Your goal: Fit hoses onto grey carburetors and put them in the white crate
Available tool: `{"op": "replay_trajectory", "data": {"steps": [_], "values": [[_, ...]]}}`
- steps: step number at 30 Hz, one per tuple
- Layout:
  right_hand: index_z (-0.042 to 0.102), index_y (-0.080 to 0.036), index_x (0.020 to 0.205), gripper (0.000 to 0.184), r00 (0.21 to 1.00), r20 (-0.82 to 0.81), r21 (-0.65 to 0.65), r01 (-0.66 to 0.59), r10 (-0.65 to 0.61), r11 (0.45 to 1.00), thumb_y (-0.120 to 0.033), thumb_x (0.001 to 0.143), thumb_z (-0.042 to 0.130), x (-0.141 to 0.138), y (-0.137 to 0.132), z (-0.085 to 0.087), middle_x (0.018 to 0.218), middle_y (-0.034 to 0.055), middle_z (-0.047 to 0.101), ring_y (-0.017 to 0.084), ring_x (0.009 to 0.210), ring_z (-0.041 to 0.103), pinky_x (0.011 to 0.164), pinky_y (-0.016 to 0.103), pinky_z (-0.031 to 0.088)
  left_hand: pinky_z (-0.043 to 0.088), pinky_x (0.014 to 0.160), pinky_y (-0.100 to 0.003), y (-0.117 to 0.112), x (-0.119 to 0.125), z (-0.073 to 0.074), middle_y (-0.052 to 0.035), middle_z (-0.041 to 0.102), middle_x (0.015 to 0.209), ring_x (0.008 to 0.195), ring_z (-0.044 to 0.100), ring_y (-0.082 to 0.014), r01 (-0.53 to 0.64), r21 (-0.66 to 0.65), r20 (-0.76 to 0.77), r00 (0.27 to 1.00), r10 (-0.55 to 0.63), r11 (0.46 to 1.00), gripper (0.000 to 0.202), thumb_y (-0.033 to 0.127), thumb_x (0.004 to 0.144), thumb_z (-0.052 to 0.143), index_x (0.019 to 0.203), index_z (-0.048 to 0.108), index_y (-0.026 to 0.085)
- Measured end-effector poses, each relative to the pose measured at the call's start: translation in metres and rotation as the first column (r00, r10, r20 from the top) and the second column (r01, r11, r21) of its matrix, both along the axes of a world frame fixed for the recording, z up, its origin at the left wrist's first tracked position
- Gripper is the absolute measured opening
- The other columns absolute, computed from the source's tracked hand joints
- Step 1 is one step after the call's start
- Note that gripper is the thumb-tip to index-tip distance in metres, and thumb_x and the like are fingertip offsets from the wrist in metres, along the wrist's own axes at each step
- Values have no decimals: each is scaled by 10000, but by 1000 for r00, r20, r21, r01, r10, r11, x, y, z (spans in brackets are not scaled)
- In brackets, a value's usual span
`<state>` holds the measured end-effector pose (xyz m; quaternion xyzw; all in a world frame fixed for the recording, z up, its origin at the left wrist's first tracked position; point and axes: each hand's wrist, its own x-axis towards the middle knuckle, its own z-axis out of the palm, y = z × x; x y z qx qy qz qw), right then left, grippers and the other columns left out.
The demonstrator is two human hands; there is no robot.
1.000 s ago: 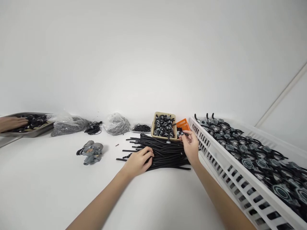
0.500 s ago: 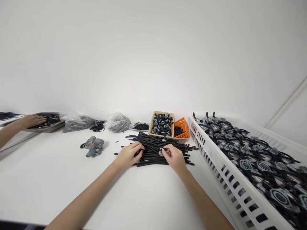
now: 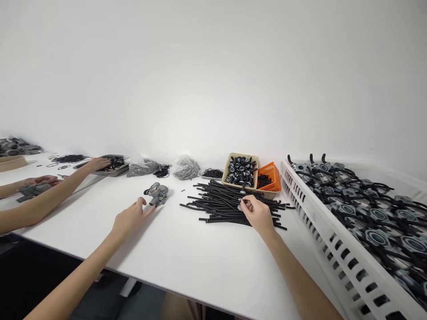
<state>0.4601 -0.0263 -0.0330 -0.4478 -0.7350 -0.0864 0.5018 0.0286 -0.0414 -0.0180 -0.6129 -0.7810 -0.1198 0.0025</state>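
the person's left hand [image 3: 131, 218] is open, its fingers spread apart, and its fingertips stop just short of a grey die-cast carburetor [image 3: 157, 194] on the white table [image 3: 187, 266]; no contact shows between them. the carburetor lies ahead of that hand and slightly to its right, its long axis running roughly side to side across the view, and the left hand is clearly the nearer of the person's two hands to it. the right hand [image 3: 258, 216] is well off to the right, thumb and forefinger pinched together on what looks like a small round grey fitting [image 3: 240, 205], above a loose pile of black rubber hoses [image 3: 230, 206]. behind the pile sit a beige tray [image 3: 240, 155] of grey fittings and an orange plastic basket [image 3: 271, 177] of small black pieces. a white slotted plastic crate [image 3: 336, 253] of carburetors with black hoses runs along the right side. at the far left, a co-worker's hand [image 3: 96, 164] reaches into a metal tray [image 3: 113, 174] of black parts, and that person's other hand [image 3: 38, 180] is over another grey carburetor [image 3: 31, 191].
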Motion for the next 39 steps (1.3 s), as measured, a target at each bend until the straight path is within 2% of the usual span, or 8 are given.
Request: {"op": "replay_trajectory", "data": {"steps": [8, 15, 17, 20, 24, 29, 33, 39], "values": [[620, -229, 843, 150, 1000, -31, -12, 5, -6, 1000, -310, 918, 520, 1, 1, -1, 571, -12, 596, 140, 501, 564, 542, 251, 465, 381, 597, -293, 14, 2, -3, -118, 697, 995, 841, 662, -283, 200, -26, -112, 973, -202, 979, 388, 486, 911, 306, 902, 548, 183], [626, -223, 835, 141, 1000, -10, -16, -5, 5, 1000, -286, 912, 526, 0, 0, 0, 561, -15, 583, 128, 484, 543, 539, 243, 454, 294, 521, -273, -30, 55, 20, -50, 680, 706, 593, 615, -203, 329, 61, -194, 930, -312, 942, 401, 433, 933, 306, 719, 547, 194], [623, -223, 832, 153, 1000, -12, -28, -6, 6, 1000, -294, 917, 517, 0, -1, 1, 557, -15, 576, 128, 483, 541, 535, 242, 449, 295, 514, -264, -45, 84, 23, -30, 658, 635, 527, 578, -164, 479, 99, -192, 869, -456, 872, 377, 410, 921, 357, 678, 548, 195], [616, -222, 837, 151, 1000, -20, -47, -11, 10, 999, -300, 918, 516, -1, -3, 1, 557, -17, 574, 127, 488, 537, 531, 240, 447, 296, 499, -247, -60, 136, 23, -6, 617, 559, 496, 546, -132, 723, 210, -228, 690, -686, 658, 306, 358, 906, 418, 688, 564, 202], [616, -214, 838, 143, 998, -63, -50, -4, 1, 999, -302, 907, 528, 0, -4, 2, 551, -22, 556, 119, 478, 518, 515, 232, 439, 269, 468, -251, -52, 201, 23, -4, 571, 513, 437, 472, -111, 853, 289, -251, 505, -826, 434, 314, 336, 862, 494, 586, 513, 188], [610, -203, 835, 142, 981, -193, -61, 10, -22, 998, -318, 887, 545, 3, -3, 6, 564, -25, 562, 104, 469, 506, 490, 214, 438, 362, 515, -277, -19, 245, 30, -10, 580, 586, 545, 519, -150, 868, 336, -188, 441, -878, 365, 299, 379, 836, 550, 606, 511, 192], [593, -179, 812, 141, 941, -338, -103, -18, -18, 994, -312, 856, 579, 3, -3, 12, 535, -35, 543, 99, 460, 497, 477, 212, 416, 474, 782, -342, -7, 247, 22, -56, 630, 882, 846, 575, -211, 805, 466, -18, 424, -905, 368, 220, 406, 830, 563, 870, 564, 189], [549, -190, 782, 186, 718, -683, -164, -328, 133, 930, -357, 820, 621, -2, -4, 23, 471, -63, 513, 95, 412, 475, 449, 215, 392, 451, 994, -369, -6, 239, -4, -101, 603, 1247, 1144, 577, -255, 820, 469, 176, 279, -944, 329, 595, 422, 717, 707, 1224, 502, 189]]}}
